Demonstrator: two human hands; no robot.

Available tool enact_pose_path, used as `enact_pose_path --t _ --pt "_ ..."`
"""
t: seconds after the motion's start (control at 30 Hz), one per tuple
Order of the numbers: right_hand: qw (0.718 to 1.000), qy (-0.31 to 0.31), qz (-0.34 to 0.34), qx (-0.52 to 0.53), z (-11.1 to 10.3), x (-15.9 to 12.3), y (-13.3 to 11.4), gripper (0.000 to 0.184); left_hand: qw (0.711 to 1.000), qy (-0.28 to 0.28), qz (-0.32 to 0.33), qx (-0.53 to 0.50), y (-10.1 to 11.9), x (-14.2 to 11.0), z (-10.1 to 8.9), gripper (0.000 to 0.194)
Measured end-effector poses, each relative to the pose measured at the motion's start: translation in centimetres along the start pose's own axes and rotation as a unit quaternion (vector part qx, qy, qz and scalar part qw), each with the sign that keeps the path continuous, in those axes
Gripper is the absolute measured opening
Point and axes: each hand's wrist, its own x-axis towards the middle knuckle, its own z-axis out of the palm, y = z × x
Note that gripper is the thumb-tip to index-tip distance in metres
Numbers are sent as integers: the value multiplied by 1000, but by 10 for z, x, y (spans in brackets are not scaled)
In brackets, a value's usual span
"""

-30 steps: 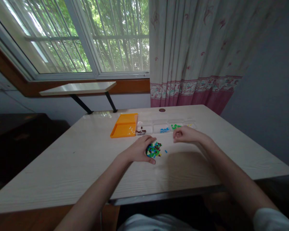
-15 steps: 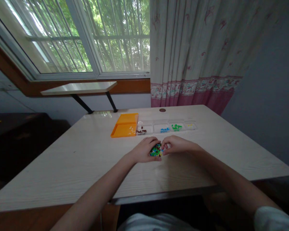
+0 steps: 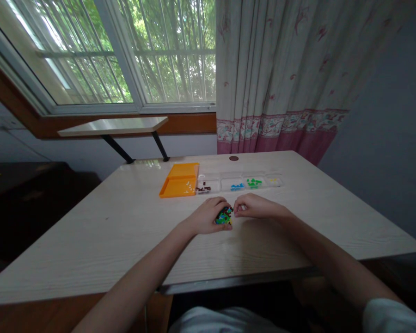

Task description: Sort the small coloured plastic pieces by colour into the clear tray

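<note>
My left hand (image 3: pixel 208 217) curls its fingers and thumb around a small dark-edged container of mixed coloured pieces (image 3: pixel 223 217). Green, blue, brown and yellow bits show in it; much of it is hidden by the hand. Just to its right, my right hand (image 3: pixel 253 206) is pinched closed, fingertips level with the container's right side and slightly apart from it. Whatever lies in that pinch is too small to make out.
Beyond my hands stands an open orange case (image 3: pixel 179 186) with some white pieces. Beside it, clear trays (image 3: pixel 225 183) hold brown pieces (image 3: pixel 203 189), blue pieces (image 3: pixel 237 187), green pieces (image 3: pixel 253 182) and yellow pieces (image 3: pixel 273 180). A raised shelf (image 3: pixel 125 125) stands at the back left.
My right hand has shifted slightly up, its fingertips now drawn together near the container's upper right. My left hand and the trays have stayed put.
</note>
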Motion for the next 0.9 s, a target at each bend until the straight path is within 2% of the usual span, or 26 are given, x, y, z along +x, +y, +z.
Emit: enact_pose_path --t 0.13,0.3,0.5,0.7,0.9 --pt "998 46 28 -22 0 0 6 14 1000 7 -7 3 1 1 1 57" --pt "996 78 8 -34 9 7 7 14 1000 14 -18 2 2 2 3 53" --pt "997 74 -6 -25 8 6 6 14 1000 9 -14 0 1 2 3 51" --pt "998 60 -5 1 4 3 7 13 1000 17 -12 -6 4 1 -1 60" --pt "991 119 -4 53 10 7 3 21 996 88 -34 -4 4 1 -7 32"
